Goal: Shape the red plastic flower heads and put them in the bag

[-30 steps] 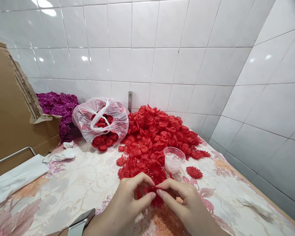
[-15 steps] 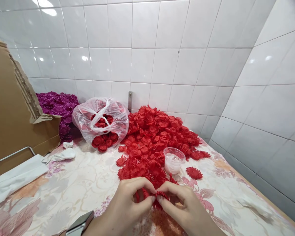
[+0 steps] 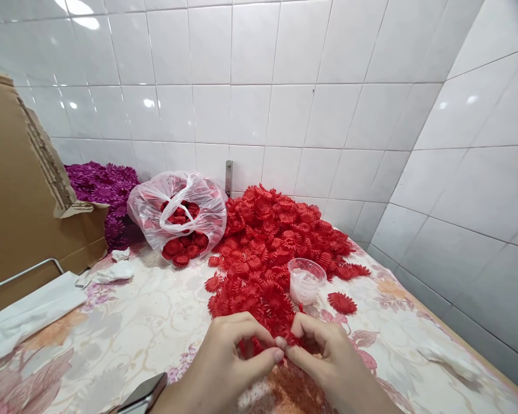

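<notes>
Low in the middle of the head view, my left hand (image 3: 235, 359) and my right hand (image 3: 322, 348) meet at the fingertips. Between them is a small red fabric flower (image 3: 292, 338), mostly covered by fingers. My right thumb and index finger pinch it; my left thumb and index finger are closed at its left edge. Right beyond my hands, a big heap of red fabric flowers (image 3: 280, 230) runs back to the wall. A clear plastic cup (image 3: 307, 282) with whitish stuff inside stands against the heap's right side. One loose red flower (image 3: 342, 303) lies right of the cup.
Left of the heap sits a tied clear plastic bag (image 3: 176, 201) of red flowers, with purple flowers (image 3: 101, 190) behind it. A torn cardboard box (image 3: 21, 190) and white paper (image 3: 30, 316) are at the left. Tiled walls (image 3: 250, 115) bound the flowered tablecloth (image 3: 155, 310).
My right index finger has lifted slightly and moved right, away from my left fingertips. The red flower between my hands has shifted a little right. The heap and cup look the same.
</notes>
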The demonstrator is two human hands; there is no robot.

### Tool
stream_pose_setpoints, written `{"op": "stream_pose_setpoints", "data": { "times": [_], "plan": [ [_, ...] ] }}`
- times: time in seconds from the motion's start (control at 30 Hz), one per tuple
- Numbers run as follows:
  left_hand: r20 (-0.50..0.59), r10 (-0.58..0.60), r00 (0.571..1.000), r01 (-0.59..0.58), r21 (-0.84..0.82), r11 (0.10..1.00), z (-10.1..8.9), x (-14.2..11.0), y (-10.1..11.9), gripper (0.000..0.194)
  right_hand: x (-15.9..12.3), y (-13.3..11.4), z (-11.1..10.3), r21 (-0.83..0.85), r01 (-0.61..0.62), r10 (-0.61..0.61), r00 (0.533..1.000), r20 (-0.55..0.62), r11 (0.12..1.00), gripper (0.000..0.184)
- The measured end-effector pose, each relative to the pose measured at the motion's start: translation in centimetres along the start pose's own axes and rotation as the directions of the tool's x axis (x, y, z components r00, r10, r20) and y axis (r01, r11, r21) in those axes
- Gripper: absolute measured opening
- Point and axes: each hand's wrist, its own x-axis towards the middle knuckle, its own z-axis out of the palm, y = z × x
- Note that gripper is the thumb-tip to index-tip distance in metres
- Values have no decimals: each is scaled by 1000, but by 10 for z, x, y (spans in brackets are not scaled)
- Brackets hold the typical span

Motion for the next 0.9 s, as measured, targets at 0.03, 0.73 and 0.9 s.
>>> {"op": "stream_pose_setpoints", "data": {
  "times": [0.03,0.73,0.9],
  "plan": [
    [6,-19,1000,19,-28,999,0,0,0,12,0,1,1,-21,5,-6,1000,-9,1000,24],
    [145,-202,968,247,-656,713,5,8,-7,10,2,1,1,317,-41,4,993,117,948,17],
    [138,-80,987,154,-698,699,7,4,-7,12,2,2,6,639,-114,38,991,131,761,23]
  ]
}}
